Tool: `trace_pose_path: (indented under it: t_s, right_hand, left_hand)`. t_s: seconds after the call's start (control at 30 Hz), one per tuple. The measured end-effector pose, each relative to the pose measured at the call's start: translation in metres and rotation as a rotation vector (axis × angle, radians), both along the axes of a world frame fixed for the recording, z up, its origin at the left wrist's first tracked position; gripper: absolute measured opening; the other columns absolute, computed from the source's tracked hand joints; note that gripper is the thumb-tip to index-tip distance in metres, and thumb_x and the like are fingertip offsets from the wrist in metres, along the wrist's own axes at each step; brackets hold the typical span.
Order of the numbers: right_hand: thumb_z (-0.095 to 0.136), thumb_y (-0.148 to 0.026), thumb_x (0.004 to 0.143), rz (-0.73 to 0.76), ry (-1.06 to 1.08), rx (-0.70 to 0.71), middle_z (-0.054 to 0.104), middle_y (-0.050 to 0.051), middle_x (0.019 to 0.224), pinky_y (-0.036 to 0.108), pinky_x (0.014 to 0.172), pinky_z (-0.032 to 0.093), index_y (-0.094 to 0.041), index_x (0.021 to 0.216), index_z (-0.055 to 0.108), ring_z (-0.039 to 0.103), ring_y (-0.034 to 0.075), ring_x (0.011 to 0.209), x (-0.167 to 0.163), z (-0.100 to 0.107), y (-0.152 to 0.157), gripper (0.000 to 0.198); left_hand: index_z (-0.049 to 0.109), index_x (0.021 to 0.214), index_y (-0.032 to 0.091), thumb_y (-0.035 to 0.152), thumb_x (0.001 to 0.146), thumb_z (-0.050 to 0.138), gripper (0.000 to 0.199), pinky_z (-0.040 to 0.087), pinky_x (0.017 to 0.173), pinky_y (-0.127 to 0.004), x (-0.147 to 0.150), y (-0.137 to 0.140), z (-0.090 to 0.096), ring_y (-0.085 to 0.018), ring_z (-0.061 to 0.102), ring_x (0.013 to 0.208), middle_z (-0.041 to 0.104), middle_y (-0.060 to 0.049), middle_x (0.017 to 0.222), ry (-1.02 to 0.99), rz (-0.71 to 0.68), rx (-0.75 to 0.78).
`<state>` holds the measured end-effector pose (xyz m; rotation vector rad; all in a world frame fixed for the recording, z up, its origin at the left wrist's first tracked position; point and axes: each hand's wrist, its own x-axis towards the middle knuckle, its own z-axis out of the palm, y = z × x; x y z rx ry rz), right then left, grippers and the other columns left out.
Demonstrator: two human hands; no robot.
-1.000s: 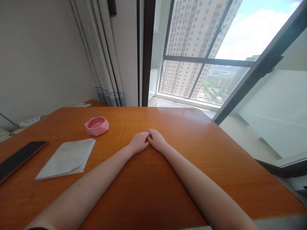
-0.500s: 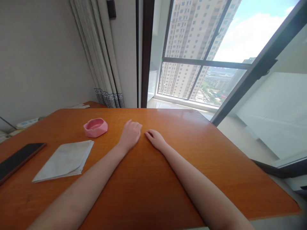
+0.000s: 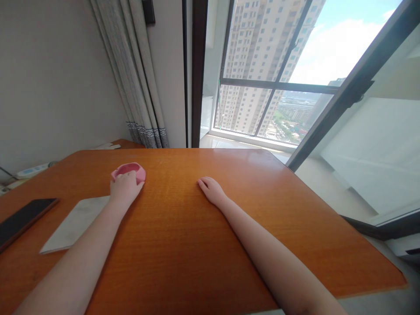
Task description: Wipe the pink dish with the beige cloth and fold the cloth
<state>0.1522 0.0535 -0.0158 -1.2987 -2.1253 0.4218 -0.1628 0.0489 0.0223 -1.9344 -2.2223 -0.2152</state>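
A pink, faceted ashtray [image 3: 134, 166] stands on the left part of the wooden table. My left hand [image 3: 125, 187] is closed on its near side, thumb by the right edge and fingers bent over the rim. The fingertips are hidden behind the hand. My right hand [image 3: 211, 190] rests on the table near the middle, fingers loosely curled in, with nothing visible in them. A folded white cloth [image 3: 74, 225] lies on the table to the left of my left forearm, which covers part of it.
A dark phone-like slab [image 3: 24, 221] lies at the table's left edge. The wooden table [image 3: 183, 249] has angled far corners. A white power strip [image 3: 33, 170] is beyond it on the left. A grey curtain [image 3: 131, 74] and a large window [image 3: 262, 109] stand behind.
My left hand has moved left from the table's middle onto the ashtray, and its forearm now covers part of the cloth. My right hand has stayed in place.
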Motion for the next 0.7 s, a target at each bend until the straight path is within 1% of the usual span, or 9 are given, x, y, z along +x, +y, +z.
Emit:
trace_pose_path:
  t_s: [0.1, 0.17, 0.27, 0.33, 0.4, 0.53, 0.6, 0.7]
  right_hand:
    - [0.036, -0.033, 0.094, -0.001, 0.072, 0.011, 0.061, 0.008, 0.105, 0.030, 0.091, 0.040, -0.018, 0.089, 0.061, 0.055, 0.017, 0.101, 0.000, -0.003, -0.001, 0.029]
    - [0.038, -0.033, 0.092, -0.018, 0.149, 0.015, 0.055, 0.010, 0.118, 0.032, 0.097, 0.038, -0.018, 0.094, 0.060, 0.051, 0.018, 0.110, 0.000, -0.006, 0.000, 0.026]
    - [0.040, -0.035, 0.090, -0.063, 0.280, 0.014, 0.048, 0.011, 0.124, 0.034, 0.097, 0.039, -0.019, 0.099, 0.059, 0.052, 0.018, 0.110, -0.001, -0.011, 0.003, 0.027]
    - [0.039, -0.036, 0.090, -0.097, 0.362, 0.023, 0.049, 0.011, 0.121, 0.035, 0.096, 0.041, -0.019, 0.102, 0.058, 0.052, 0.019, 0.109, -0.001, -0.014, 0.007, 0.028]
    - [0.038, -0.038, 0.090, -0.122, 0.422, 0.035, 0.052, 0.010, 0.116, 0.036, 0.096, 0.041, -0.020, 0.105, 0.056, 0.051, 0.019, 0.110, 0.000, -0.017, 0.010, 0.030]
    - [0.032, -0.042, 0.091, -0.147, 0.515, 0.011, 0.055, 0.009, 0.114, 0.039, 0.098, 0.039, -0.022, 0.110, 0.054, 0.050, 0.020, 0.111, 0.001, -0.020, 0.014, 0.035]
    - [0.029, -0.043, 0.092, -0.144, 0.549, -0.011, 0.055, 0.009, 0.115, 0.039, 0.098, 0.040, -0.022, 0.111, 0.054, 0.051, 0.019, 0.111, 0.002, -0.021, 0.014, 0.038]
    - [0.028, -0.044, 0.093, -0.122, 0.541, -0.005, 0.055, 0.009, 0.115, 0.038, 0.099, 0.038, -0.021, 0.111, 0.054, 0.051, 0.019, 0.111, 0.001, -0.022, 0.014, 0.039]
  left_hand:
    - [0.058, 0.102, 0.007, 0.041, 0.081, 0.045, 0.042, 0.041, 0.082, -0.047, -0.001, 0.001, -0.001, -0.037, 0.057, 0.097, 0.063, -0.023, 0.099, 0.007, 0.003, 0.006]
    - [0.058, 0.103, 0.008, 0.040, 0.081, 0.045, 0.041, 0.041, 0.081, -0.046, 0.002, 0.001, 0.000, -0.036, 0.057, 0.097, 0.064, -0.022, 0.099, 0.005, -0.007, 0.020]
    - [0.058, 0.102, 0.009, 0.038, 0.081, 0.048, 0.038, 0.042, 0.081, -0.045, 0.020, -0.003, 0.003, -0.036, 0.057, 0.096, 0.064, -0.021, 0.098, 0.003, -0.063, 0.047]
    - [0.059, 0.098, 0.011, 0.036, 0.081, 0.049, 0.031, 0.040, 0.084, -0.045, 0.044, -0.009, 0.006, -0.034, 0.057, 0.098, 0.064, -0.019, 0.099, 0.003, -0.161, 0.080]
    - [0.059, 0.091, 0.014, 0.033, 0.082, 0.050, 0.023, 0.040, 0.087, -0.043, 0.071, -0.017, 0.007, -0.032, 0.057, 0.098, 0.065, -0.016, 0.100, -0.017, -0.295, 0.100]
    - [0.057, 0.085, 0.017, 0.031, 0.081, 0.054, 0.015, 0.039, 0.091, -0.042, 0.118, -0.039, 0.006, -0.027, 0.056, 0.097, 0.065, -0.011, 0.099, -0.117, -0.583, 0.062]
    - [0.057, 0.086, 0.017, 0.030, 0.081, 0.056, 0.014, 0.039, 0.093, -0.042, 0.131, -0.047, 0.003, -0.026, 0.056, 0.096, 0.065, -0.010, 0.099, -0.159, -0.685, 0.037]
    - [0.058, 0.088, 0.016, 0.027, 0.080, 0.057, 0.014, 0.036, 0.097, -0.044, 0.139, -0.052, 0.000, -0.025, 0.056, 0.095, 0.064, -0.010, 0.096, -0.198, -0.761, 0.037]
